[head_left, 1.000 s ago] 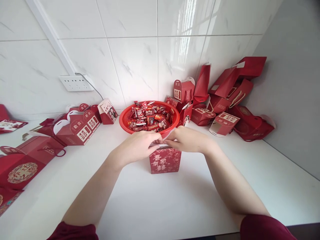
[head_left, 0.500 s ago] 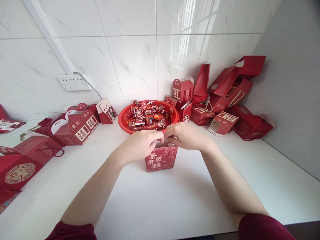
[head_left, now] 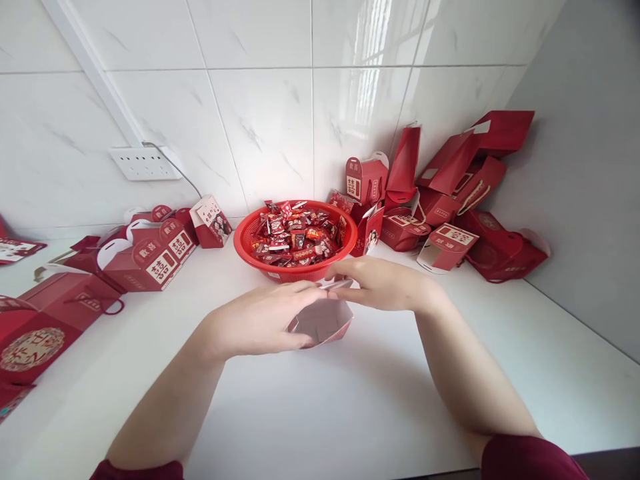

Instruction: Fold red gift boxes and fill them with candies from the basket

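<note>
A small red paper candy box stands between my hands on the white tabletop, its top open and its pale inside showing. My left hand grips its left side, thumb over the near rim and fingers reaching to the far side. With its fingers closed on the far top flap, my right hand hides part of that edge. My fingertips nearly meet there. Just behind the box sits a red plastic basket heaped with wrapped candies.
Red gift boxes line the left side, and more red boxes are piled at the back right. A small box with a printed couple stands left of the basket. A power strip is on the tiled wall.
The box has tipped, so its inside now shows instead of its printed front. My left thumb has moved to the near rim, and both hands have come down slightly.
</note>
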`<state>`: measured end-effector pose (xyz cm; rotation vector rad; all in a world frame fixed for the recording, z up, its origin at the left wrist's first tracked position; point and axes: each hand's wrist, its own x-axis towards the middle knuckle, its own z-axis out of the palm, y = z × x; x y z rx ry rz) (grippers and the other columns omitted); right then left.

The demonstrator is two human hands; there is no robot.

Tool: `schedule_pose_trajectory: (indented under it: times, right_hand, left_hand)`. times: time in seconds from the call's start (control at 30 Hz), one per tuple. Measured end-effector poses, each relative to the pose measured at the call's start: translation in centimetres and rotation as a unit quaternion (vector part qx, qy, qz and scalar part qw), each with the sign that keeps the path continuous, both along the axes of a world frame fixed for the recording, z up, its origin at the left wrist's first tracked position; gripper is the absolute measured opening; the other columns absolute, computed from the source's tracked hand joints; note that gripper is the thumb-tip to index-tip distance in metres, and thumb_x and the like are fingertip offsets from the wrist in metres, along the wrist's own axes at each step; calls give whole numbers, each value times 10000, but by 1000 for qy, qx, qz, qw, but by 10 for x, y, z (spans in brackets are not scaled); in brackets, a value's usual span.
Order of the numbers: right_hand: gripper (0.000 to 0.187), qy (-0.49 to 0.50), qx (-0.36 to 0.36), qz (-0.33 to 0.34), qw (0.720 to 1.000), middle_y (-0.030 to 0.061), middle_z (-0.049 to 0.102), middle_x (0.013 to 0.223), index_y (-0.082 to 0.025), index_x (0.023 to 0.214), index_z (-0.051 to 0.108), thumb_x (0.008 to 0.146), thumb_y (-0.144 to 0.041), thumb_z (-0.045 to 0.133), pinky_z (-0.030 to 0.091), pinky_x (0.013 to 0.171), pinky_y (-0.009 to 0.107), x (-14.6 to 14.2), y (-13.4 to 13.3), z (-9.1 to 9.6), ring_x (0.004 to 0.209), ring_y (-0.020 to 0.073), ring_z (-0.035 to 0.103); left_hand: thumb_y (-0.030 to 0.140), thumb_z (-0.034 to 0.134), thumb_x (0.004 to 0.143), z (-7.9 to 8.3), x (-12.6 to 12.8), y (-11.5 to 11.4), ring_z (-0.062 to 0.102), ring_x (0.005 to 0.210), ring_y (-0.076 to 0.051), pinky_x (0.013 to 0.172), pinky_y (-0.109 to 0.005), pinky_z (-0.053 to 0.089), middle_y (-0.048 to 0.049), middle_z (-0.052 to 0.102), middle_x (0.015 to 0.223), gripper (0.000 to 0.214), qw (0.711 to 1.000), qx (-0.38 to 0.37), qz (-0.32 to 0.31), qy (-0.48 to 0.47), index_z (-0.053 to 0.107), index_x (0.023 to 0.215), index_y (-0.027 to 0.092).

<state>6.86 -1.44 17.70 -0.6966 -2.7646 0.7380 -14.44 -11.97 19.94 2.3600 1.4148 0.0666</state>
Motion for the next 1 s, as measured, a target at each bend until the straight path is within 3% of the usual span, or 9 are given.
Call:
schedule_pose_trajectory:
  times: [0.17,0.3,0.4,0.53,0.7,0.8,0.9,1.0]
  right_hand:
    - [282,-41,17,0,999,45,706,1013,-255,1147,639,875,-234,566,454,701,296,-7,-6,-1,872,228,650]
    - [375,-74,13,-9,997,48,700,1068,-245,1188,615,842,-134,520,450,686,297,-8,-3,-3,866,224,653]
    - [398,-59,-8,-12,998,56,692,1111,-251,1257,585,861,-210,574,463,713,302,-7,0,-3,902,233,652]
    - [342,5,-44,-11,999,45,685,1150,-262,1256,596,938,-381,555,476,795,301,-2,13,1,993,217,640]
    - [276,70,-16,-129,989,36,701,1098,-229,1099,657,986,-390,462,474,819,304,-8,51,-5,961,196,644]
    - [248,67,9,-203,977,38,708,1080,-211,1057,673,974,-257,444,474,838,289,-25,78,-19,975,191,648]
    - [311,67,30,-285,956,89,688,1150,-170,1107,654,941,-119,396,454,910,288,-40,103,-37,1073,205,633]
    - [364,70,42,-356,931,167,669,1153,-118,1224,567,937,-90,345,471,876,325,-48,122,-48,1056,244,642]
  left_hand:
    - [251,546,850,0,-1,1,618,1072,-216,791,-249,470,10,627,1274,532,1000,0,17,-18,496,1371,346]
    - [188,453,871,-1,-12,5,647,998,-194,794,-257,470,27,595,1344,546,998,34,40,27,499,1384,370]
    - [171,454,856,-2,-15,8,664,888,-173,746,-255,479,16,582,1362,536,997,34,60,31,532,1358,343]
    - [144,522,794,0,-10,9,642,1063,-212,795,-247,493,25,595,1351,635,1000,12,27,-7,493,1390,358]
    - [176,517,848,-2,-13,12,561,1242,-233,921,-288,490,29,505,1461,591,999,14,29,-41,475,1406,367]
    - [146,492,863,-4,-19,16,476,1340,-219,1032,-319,439,54,445,1506,542,996,51,53,-46,531,1358,362]
    - [118,493,855,-6,-21,21,505,1316,-212,1065,-337,420,59,510,1455,531,995,70,54,-46,570,1323,357]
    - [88,516,826,-9,-20,27,554,1261,-204,1037,-326,448,53,567,1400,561,996,59,39,-57,578,1322,341]
